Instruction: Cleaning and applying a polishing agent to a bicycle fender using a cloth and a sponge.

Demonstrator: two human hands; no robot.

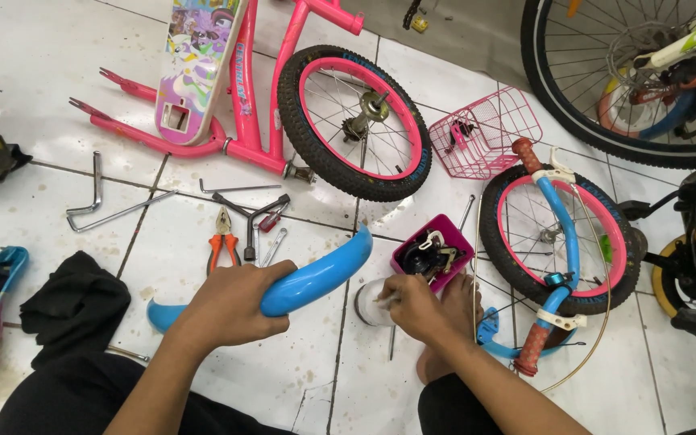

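Mudguard point(316, 278), blue, curved plastic, held off the white tiled floor point(34, 56) in front of the seated person; its long axis runs from lower left to upper right, the upper tip rising towards a small pink tub point(459, 234) of dark metal parts. Left hand point(231, 304): closed around the middle of the mudguard from above, fingers wrapped over its outer curve. Right hand point(412, 306): just right of the mudguard and apart from the left hand, fingers pinched together on a small pale item too small to identify, above a whitish round container point(368, 304) and just below the tub. The left hand carries the mudguard; the right is the nearer one to its upper tip. Bare foot point(453, 322) beneath the right hand. Tools on the floor beyond the left hand: orange-handled pliers point(223, 240), a cross-shaped socket wrench point(253, 216), two bent hex keys point(94, 197). Further back: pink child's bicycle frame point(243, 105) with one spoked wheel point(354, 121), a pink wire basket point(485, 133), a second small wheel point(557, 238) with blue handlebars point(561, 242) laid across it. Black cloth point(74, 306) at left.
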